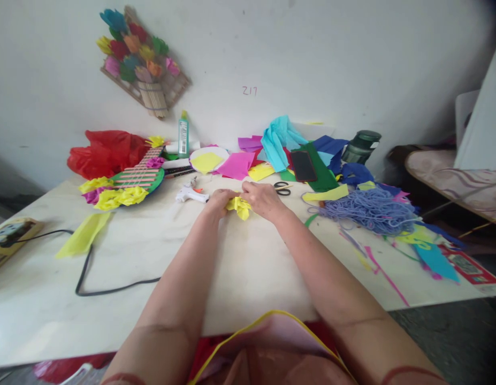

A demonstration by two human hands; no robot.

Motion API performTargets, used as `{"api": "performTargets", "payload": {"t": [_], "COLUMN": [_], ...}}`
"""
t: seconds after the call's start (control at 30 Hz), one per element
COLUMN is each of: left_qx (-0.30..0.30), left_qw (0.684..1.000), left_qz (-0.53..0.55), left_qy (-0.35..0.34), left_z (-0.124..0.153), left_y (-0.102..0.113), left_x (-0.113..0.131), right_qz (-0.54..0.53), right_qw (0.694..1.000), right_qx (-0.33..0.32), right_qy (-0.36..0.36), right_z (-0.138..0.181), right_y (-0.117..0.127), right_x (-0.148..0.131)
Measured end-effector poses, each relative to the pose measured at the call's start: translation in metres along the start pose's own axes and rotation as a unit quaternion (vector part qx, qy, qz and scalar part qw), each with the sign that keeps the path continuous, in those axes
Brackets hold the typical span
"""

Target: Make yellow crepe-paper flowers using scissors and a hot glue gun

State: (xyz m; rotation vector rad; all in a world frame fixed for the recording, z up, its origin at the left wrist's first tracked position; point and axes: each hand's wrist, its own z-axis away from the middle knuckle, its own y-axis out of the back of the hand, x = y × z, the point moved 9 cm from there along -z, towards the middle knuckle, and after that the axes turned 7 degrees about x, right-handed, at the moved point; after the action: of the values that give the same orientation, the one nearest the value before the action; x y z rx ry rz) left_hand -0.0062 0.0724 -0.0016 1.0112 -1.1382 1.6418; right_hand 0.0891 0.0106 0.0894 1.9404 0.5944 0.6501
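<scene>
Both my hands meet over the middle of the white table [248, 267]. My left hand [219, 202] and my right hand [262, 199] have their fingers closed on a crumpled piece of yellow tissue paper [240, 206], pinched between them just above the tabletop. A white glue gun [190, 194] lies just left of my left hand. Black-handled scissors [283, 187] lie just right of my right hand.
A red plastic bag [105, 151] and a paper-flower craft [131, 179] sit at the back left. Coloured paper sheets [272, 149], a black phone [304, 166], a green jar [360, 147] and purple yarn [368, 209] crowd the back right. A black cable [87, 267] runs across the left side.
</scene>
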Motion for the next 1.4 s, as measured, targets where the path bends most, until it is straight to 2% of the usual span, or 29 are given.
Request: {"api": "performTargets", "payload": {"t": [0.23,0.53,0.87,1.03,1.4], "left_qx": [-0.043,-0.050,-0.042,-0.021,-0.029], "left_qw": [0.999,0.999,0.999,0.999,0.999], "left_qz": [0.005,0.000,-0.009,-0.006,0.023], "left_qy": [0.011,-0.008,-0.026,-0.026,-0.036], "left_z": [0.008,0.006,0.003,0.002,-0.004], "left_y": [-0.007,-0.007,-0.007,-0.005,-0.003], "left_x": [0.004,0.003,0.001,0.001,-0.001], "right_qz": [-0.002,0.011,0.016,0.018,0.029], "right_qw": [1.000,0.999,0.999,0.999,0.999], "right_qx": [0.005,-0.002,-0.030,-0.018,-0.011], "right_qy": [-0.008,-0.034,-0.039,-0.032,-0.027], "right_z": [0.001,0.002,0.003,0.004,0.003], "right_y": [0.001,-0.006,-0.008,-0.008,-0.005], "right_x": [0.005,0.015,0.017,0.015,0.013]}}
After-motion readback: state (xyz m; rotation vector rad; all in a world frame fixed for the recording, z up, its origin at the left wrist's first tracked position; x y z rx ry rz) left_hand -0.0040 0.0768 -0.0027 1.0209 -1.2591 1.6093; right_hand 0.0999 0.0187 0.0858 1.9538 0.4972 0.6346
